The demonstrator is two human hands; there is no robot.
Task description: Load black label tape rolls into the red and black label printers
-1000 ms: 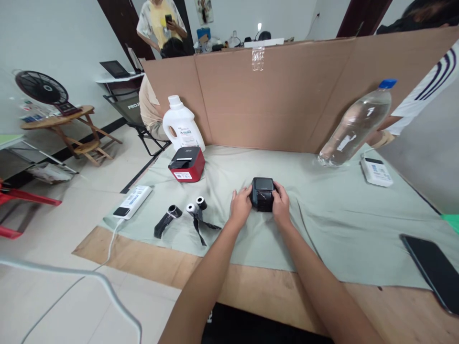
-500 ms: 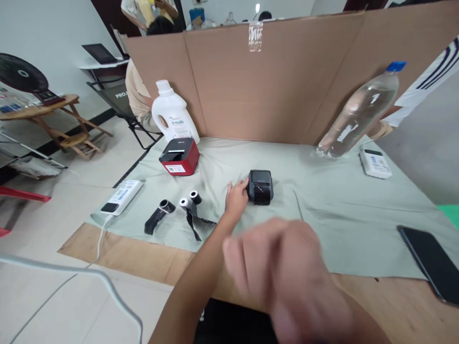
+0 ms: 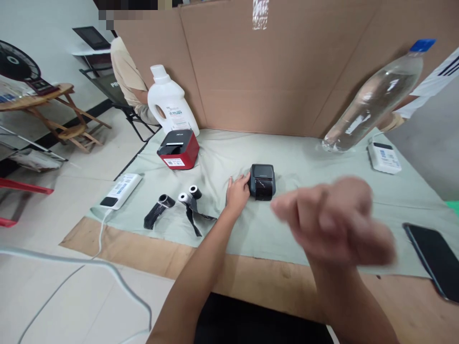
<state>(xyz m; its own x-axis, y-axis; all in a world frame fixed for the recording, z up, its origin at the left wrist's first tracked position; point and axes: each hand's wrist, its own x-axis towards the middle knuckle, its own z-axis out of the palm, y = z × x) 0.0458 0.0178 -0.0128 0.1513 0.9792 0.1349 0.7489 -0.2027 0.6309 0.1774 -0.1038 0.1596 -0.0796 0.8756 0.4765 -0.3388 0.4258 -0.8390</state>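
A small black portable printer stands upright on the pale green cloth. My left hand rests on the cloth at its left side, fingers stretched out and fingertips against its edge. My right hand is raised close to the camera, to the right of the printer. Its fingers are curled in, somewhat blurred, and nothing shows in them. Left of my left arm lie a black ribbon roll with a loose tail and two more small rolls with a crumpled black strip.
A red-and-black box-shaped printer stands before a white jug. A cardboard screen closes off the back, with a tilted water bottle leaning there. White power banks lie at both sides. A phone lies front right. A person sits behind.
My right hand has moved right and slightly up, away from the front of my body. My left hand stays by the black printer. The view has tipped down slightly.
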